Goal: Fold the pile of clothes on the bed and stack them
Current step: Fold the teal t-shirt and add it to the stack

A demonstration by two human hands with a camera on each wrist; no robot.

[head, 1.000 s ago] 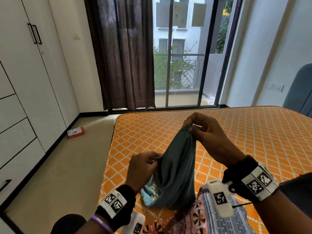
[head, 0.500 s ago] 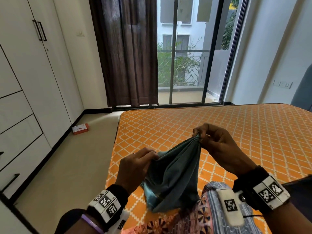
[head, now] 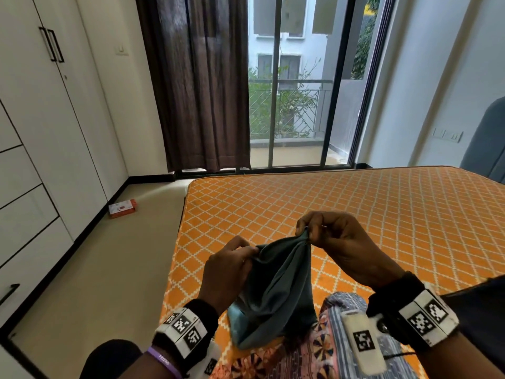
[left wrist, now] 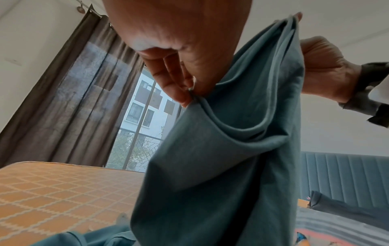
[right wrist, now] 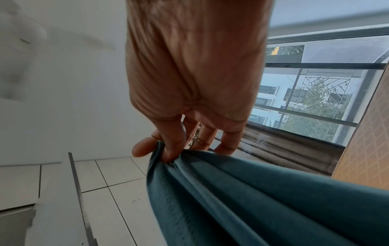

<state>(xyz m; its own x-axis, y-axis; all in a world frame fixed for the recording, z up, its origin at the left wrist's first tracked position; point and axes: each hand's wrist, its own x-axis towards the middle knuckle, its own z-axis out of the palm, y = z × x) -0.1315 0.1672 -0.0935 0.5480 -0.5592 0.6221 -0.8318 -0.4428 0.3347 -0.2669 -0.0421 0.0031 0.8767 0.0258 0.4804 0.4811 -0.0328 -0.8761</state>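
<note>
A teal garment (head: 276, 294) hangs between my two hands above the near edge of the orange bed (head: 355, 209). My left hand (head: 232, 266) pinches one part of its hem, seen close in the left wrist view as teal garment (left wrist: 221, 158) under my left hand (left wrist: 187, 93). My right hand (head: 328, 236) pinches another part of the hem, a little higher and to the right. The right wrist view shows my right hand (right wrist: 166, 151) with thumb and forefinger on the bunched teal garment (right wrist: 242, 199). The cloth's lower end lies on a patterned pile of clothes (head: 314, 348).
White wardrobe (head: 41, 146) stands along the left wall. A small red box (head: 122, 208) lies on the floor beside it. Brown curtain (head: 199, 83) and glass balcony door (head: 295, 86) are beyond the bed. A grey-blue headboard (left wrist: 345, 178) is at the right. Dark clothing (head: 481, 305) lies near my right wrist.
My right hand has come down and the two hands hold the garment's hem at closer heights. The cloth between them sags more loosely. The head view has shifted slightly.
</note>
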